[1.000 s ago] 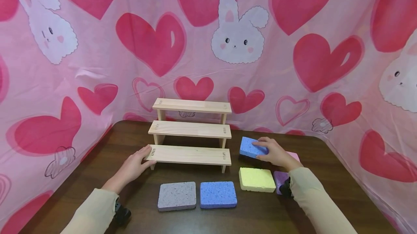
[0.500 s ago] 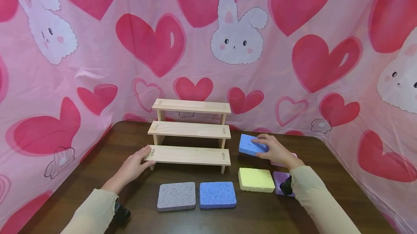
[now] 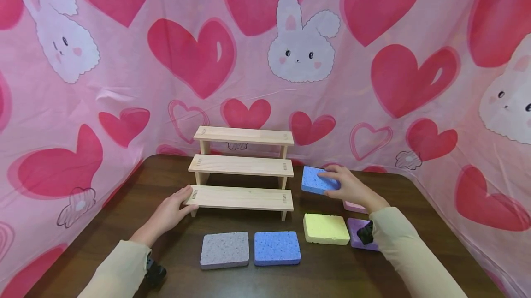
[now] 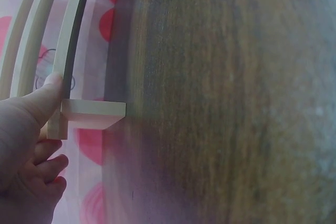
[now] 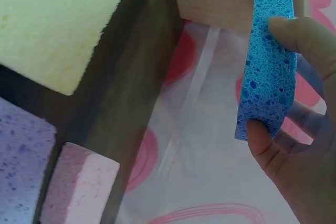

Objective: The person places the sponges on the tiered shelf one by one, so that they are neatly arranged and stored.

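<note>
On the dark wood table (image 3: pixel 257 284), nearest the wearer, a grey sponge (image 3: pixel 225 249) and a near blue sponge (image 3: pixel 277 248) lie flat side by side, a narrow gap between them. Both are unchanged over the past second.

Next, to the right, a yellow sponge (image 3: pixel 326 229) lies flat, with a purple sponge (image 3: pixel 356 238) just beside it, partly covered by the right wrist. More of the purple one now shows than a second ago.

The left hand (image 3: pixel 171 210) grips the left end of the lowest tier of a wooden stand (image 3: pixel 242 197), thumb at the front edge; no shift noted. A pink sponge (image 3: pixel 353 207) is partly hidden behind the right forearm.

The right hand (image 3: pixel 350 188) pinches a held blue sponge (image 3: pixel 313 181) between thumb and fingers, off the table, right of the stand and not touching it. Since the earlier frame, hand and sponge have moved slightly farther away and to the left.

The three bare tiers rise toward the rear. Behind them hangs a pink cloth (image 3: pixel 307 104) printed with hearts and rabbits.
</note>
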The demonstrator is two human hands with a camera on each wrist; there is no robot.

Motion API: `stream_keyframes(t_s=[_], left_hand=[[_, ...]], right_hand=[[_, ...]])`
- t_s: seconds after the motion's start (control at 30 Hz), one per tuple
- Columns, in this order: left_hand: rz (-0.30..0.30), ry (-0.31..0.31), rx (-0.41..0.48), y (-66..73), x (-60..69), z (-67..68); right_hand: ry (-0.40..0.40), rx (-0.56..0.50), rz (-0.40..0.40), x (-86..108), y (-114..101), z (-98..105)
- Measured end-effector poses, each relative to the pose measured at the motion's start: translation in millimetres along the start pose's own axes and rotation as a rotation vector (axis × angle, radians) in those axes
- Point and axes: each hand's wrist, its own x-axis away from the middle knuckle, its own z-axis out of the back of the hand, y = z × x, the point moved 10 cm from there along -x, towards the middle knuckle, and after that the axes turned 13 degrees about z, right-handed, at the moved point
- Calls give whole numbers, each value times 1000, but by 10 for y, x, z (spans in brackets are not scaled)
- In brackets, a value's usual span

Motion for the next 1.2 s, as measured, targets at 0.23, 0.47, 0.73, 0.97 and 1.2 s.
stream_keyframes(t_s=[0.23,0.47,0.73,0.97,1.2], left_hand=[[-3,5,-2,-6,-8,5],[-6,-2,-1,4,-9,4],[2,-5,1,2,2,2],[11,-10,-2,-4,10,-1],[-3,-1,-8,3,-4,-1]], right_hand=[[-28,2,-7,-72,-131,58],[-44,28,22,-192,-308,100],[-46,72,133,-390,-571,133],[-58,70,159,-574,-723,107],[-76,76,190,-796,-811,13]])
